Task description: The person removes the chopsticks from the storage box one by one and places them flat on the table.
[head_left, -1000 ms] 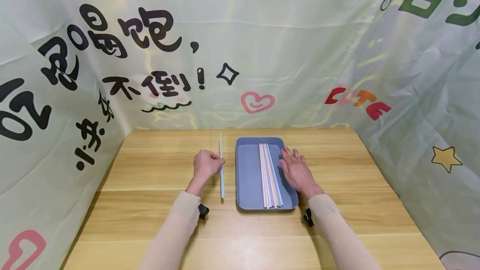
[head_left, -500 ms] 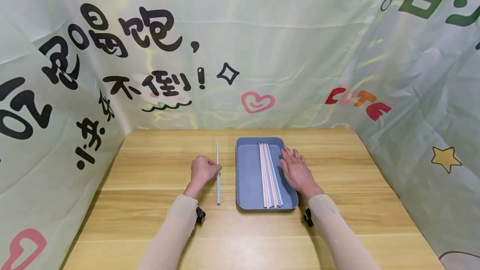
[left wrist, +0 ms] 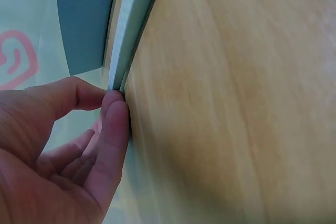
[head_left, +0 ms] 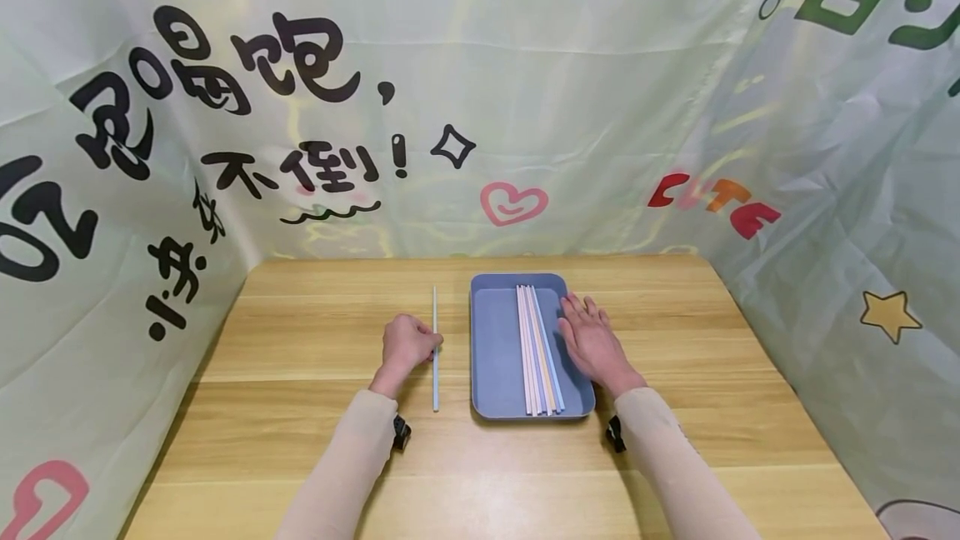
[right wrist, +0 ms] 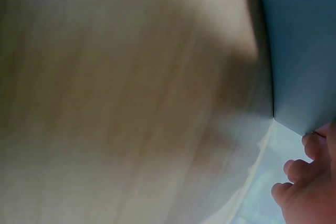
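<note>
Stick (head_left: pixel 435 386) pinched beside the tray (head_left: pixel 492 348)

From where I stand, one pale blue stick lines up on the left of the tray, near its long side but apart from it. The left hand (head_left: pixel 406 343) pinches it between thumb and fingertips close to the middle, probably because a thin stick balances best there. Whether it rests fully on the bench (head_left: pixel 240 407) or sits slightly above, I can't tell. The right hand (head_left: pixel 594 346) grasps nothing; its straight fingers lie along the tray's right rim, perhaps to steady it. Inside, the other sticks (head_left: pixel 536 340) gather toward that same side, tips close at the far end and fanned at the near one, as if laid in loosely.
</note>
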`<state>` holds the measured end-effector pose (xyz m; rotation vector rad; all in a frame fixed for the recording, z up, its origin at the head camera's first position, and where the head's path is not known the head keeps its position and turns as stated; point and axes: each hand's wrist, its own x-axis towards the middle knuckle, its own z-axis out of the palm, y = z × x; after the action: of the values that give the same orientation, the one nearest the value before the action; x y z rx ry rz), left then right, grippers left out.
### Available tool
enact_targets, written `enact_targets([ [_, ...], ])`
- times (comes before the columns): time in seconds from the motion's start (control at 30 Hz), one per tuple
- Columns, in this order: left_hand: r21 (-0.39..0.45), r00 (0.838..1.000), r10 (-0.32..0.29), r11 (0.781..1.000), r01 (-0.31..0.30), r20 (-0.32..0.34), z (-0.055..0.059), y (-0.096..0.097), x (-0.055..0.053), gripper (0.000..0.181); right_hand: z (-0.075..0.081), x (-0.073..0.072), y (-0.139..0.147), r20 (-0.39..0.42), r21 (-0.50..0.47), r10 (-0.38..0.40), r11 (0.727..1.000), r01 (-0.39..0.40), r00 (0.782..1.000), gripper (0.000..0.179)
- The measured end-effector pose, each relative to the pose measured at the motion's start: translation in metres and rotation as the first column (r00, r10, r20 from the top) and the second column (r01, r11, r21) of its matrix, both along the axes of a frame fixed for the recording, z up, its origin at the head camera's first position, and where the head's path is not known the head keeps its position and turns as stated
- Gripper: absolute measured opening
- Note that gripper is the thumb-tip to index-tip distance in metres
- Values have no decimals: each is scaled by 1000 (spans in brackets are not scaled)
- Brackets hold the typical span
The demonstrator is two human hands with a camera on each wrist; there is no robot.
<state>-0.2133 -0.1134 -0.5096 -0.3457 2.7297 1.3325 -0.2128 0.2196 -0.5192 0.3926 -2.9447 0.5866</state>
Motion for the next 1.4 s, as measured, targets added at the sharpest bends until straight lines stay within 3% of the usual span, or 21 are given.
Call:
enact_targets([
  [0.6, -65, 997, -28, 998, 24, -71, -1, 3, 2, 18, 0, 0, -1, 3, -6, 4, 1000, -4, 1000, 55],
  [0.83, -86, 999, -30, 996, 26, -41, 6, 4, 1, 21, -1, 0, 0, -8, 2, 4, 1000, -4, 1000, 54],
  [0.97, -144, 993, -26, 990, 10, -111, 13, 8, 2, 19, -1, 0, 0, -9, 8, 5, 1000, -5, 1000, 53],
  [1.07, -156, 973, -46, 988, 11, -227, 19, 15, 2, 13, -1, 0, 0, -7, 9, 4, 1000, -4, 1000, 53],
  [1.2, -140, 925, -75, 990, 24, -373, 25, 31, 3, 18, -1, 0, 0, -5, 4, 4, 1000, -4, 1000, 54],
  [1.33, -121, 882, -92, 992, 40, -462, 31, 47, 4, 13, 0, 1, 0, 3, 2, 6, 1000, -6, 1000, 55],
  [1.4, -114, 869, -104, 992, 55, -484, 34, 55, 4, 11, 0, 1, 0, 2, 2, 8, 1000, -8, 1000, 54],
])
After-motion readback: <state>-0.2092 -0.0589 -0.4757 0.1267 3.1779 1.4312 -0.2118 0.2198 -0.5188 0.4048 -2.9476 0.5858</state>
